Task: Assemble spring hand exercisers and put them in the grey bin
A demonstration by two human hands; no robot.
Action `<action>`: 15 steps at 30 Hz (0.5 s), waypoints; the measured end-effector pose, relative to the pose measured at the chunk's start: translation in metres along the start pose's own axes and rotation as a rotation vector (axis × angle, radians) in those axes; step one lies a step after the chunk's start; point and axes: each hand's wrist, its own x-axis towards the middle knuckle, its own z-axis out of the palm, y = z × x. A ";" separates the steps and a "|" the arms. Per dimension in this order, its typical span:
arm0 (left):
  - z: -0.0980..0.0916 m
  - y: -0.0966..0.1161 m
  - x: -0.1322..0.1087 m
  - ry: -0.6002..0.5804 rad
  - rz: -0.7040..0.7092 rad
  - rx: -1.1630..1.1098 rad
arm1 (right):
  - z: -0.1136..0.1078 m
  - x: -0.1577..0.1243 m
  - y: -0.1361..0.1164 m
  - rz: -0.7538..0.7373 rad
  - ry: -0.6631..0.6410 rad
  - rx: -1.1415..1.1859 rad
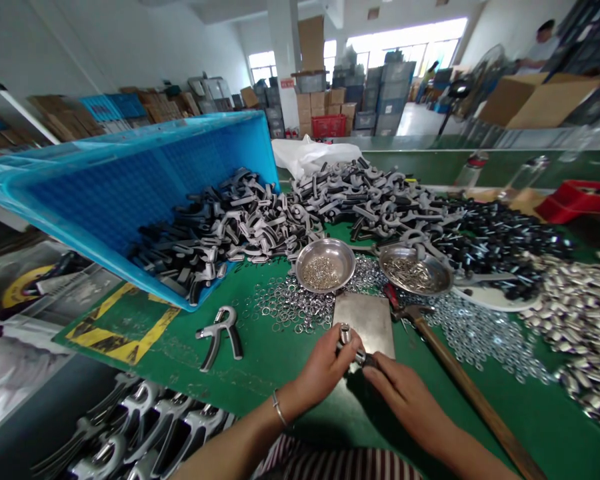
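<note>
Left hand [325, 370], right hand [405, 407] — grips shut on a fitting [353, 348] — steel bowl [433, 288] holds screws [405, 273].

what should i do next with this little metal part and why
Probably set the small chrome-ended part, held between the left hand and right hand, down on the steel plate. The plate lies right at the hands, and the wooden-handled hammer lies beside it, so that looks like the working spot.
</note>
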 end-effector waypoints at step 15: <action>0.015 0.001 0.002 -0.061 0.111 0.009 | -0.005 0.003 0.008 0.068 -0.190 0.050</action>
